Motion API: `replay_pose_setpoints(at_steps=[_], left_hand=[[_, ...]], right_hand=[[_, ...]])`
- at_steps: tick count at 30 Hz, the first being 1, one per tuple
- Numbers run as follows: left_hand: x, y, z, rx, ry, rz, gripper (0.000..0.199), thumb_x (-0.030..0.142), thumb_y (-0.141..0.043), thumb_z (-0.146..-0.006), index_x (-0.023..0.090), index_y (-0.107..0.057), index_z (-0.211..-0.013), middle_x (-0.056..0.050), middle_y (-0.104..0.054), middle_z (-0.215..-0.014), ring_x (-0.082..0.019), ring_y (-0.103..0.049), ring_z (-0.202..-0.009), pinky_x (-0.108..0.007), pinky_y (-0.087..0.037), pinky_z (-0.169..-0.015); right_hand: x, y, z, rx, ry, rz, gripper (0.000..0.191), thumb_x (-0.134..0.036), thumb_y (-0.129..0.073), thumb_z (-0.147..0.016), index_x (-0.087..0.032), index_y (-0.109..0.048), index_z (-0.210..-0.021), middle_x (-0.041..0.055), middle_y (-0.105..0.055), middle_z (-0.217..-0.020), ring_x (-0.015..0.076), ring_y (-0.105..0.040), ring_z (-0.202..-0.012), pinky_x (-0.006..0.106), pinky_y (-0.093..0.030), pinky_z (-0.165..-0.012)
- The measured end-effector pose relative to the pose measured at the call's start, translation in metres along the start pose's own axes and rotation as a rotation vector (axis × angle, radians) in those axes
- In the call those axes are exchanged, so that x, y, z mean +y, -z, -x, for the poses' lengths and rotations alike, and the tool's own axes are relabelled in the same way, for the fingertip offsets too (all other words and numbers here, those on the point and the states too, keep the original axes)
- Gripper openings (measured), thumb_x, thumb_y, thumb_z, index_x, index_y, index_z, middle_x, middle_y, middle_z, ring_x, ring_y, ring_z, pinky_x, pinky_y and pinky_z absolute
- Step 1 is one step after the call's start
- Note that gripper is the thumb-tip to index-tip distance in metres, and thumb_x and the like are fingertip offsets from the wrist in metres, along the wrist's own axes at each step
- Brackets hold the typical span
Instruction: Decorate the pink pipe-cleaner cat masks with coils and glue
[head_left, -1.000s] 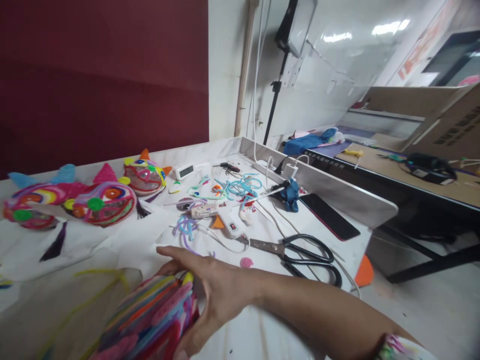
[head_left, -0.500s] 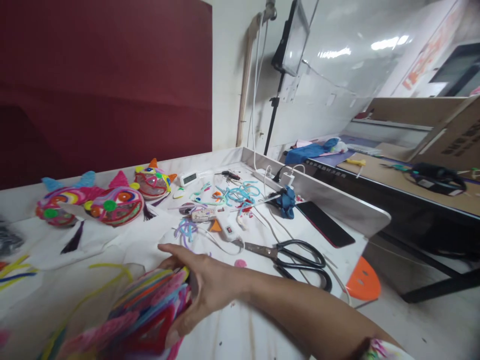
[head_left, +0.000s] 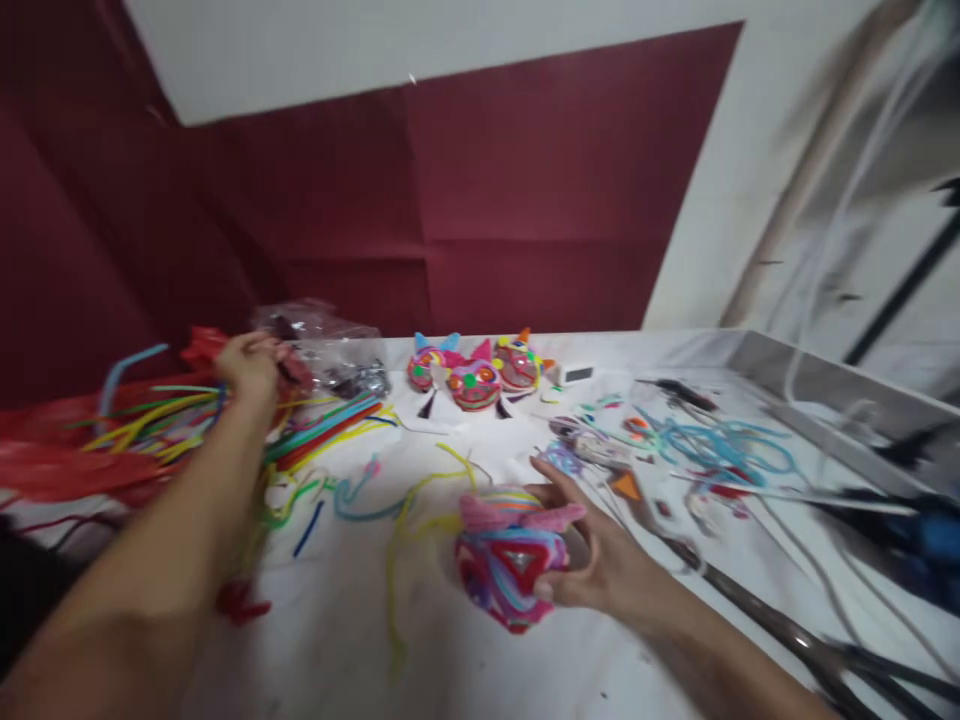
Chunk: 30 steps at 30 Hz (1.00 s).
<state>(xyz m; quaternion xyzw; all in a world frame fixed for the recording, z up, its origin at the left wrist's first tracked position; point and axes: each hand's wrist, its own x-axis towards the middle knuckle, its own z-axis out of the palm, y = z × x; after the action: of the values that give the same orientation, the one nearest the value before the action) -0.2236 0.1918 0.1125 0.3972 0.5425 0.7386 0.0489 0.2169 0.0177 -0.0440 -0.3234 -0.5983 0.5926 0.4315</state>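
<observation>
My right hand [head_left: 600, 555] is closed around the side of a round, colourful pipe-cleaner animal head [head_left: 514, 560] with pink ears and a red triangular patch, low over the white table. At the far left, my left hand [head_left: 251, 362] has its fingers curled on the raised edge of a red plastic bag [head_left: 202, 345]; blur hides the fingertips. Beneath that forearm, loose pipe cleaners [head_left: 322, 432] in several colours lie on and beside the bag. A yellow pipe cleaner [head_left: 396, 590] trails on the table left of the animal head.
Three finished-looking animal heads [head_left: 474, 382] stand at the back, by a clear plastic bag [head_left: 322, 345] and a small digital display [head_left: 577, 375]. To the right lie blue pipe-cleaner pieces [head_left: 720, 445], a white glue gun [head_left: 600, 450], cables and large scissors [head_left: 787, 630].
The view has swung left, bringing my left arm and the red bag into sight. My right hand still holds the animal head, now turned more toward me.
</observation>
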Motion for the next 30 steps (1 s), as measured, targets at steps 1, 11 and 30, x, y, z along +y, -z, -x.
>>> replay_pose_setpoints(at_steps=[1,11,30], left_hand=[[0.005,0.010,-0.002,0.023,0.037,0.010,0.039,0.040,-0.072,-0.104,0.018,-0.068,-0.136,-0.012,-0.071,-0.135,-0.027,-0.073,-0.114,-0.049,-0.066,-0.096],[0.036,0.023,0.057,-0.448,0.167,0.186,0.020,0.014,-0.088,-0.083,0.015,-0.073,-0.096,-0.007,-0.082,-0.092,-0.019,-0.081,-0.085,-0.042,-0.067,-0.096],[-0.030,0.005,0.128,-1.037,0.219,-0.386,0.019,0.028,-0.078,-0.085,0.018,-0.075,-0.101,-0.004,-0.076,-0.077,-0.019,-0.072,-0.062,-0.032,-0.058,-0.063]], right_hand=[[0.005,0.000,0.000,-0.002,0.000,-0.015,0.129,-0.045,-0.105,-0.062,-0.040,-0.038,-0.171,0.0140,-0.062,-0.153,0.0384,-0.069,-0.137,0.050,-0.062,-0.107],[0.000,-0.006,-0.007,0.008,0.024,-0.027,0.131,-0.048,-0.105,-0.055,-0.041,-0.042,-0.170,0.0157,-0.068,-0.147,0.0407,-0.078,-0.119,0.055,-0.066,-0.099],[-0.018,-0.004,0.000,0.031,-0.016,0.074,0.131,-0.042,-0.105,-0.058,-0.041,-0.039,-0.171,0.0133,-0.067,-0.143,0.0369,-0.075,-0.123,0.049,-0.068,-0.094]])
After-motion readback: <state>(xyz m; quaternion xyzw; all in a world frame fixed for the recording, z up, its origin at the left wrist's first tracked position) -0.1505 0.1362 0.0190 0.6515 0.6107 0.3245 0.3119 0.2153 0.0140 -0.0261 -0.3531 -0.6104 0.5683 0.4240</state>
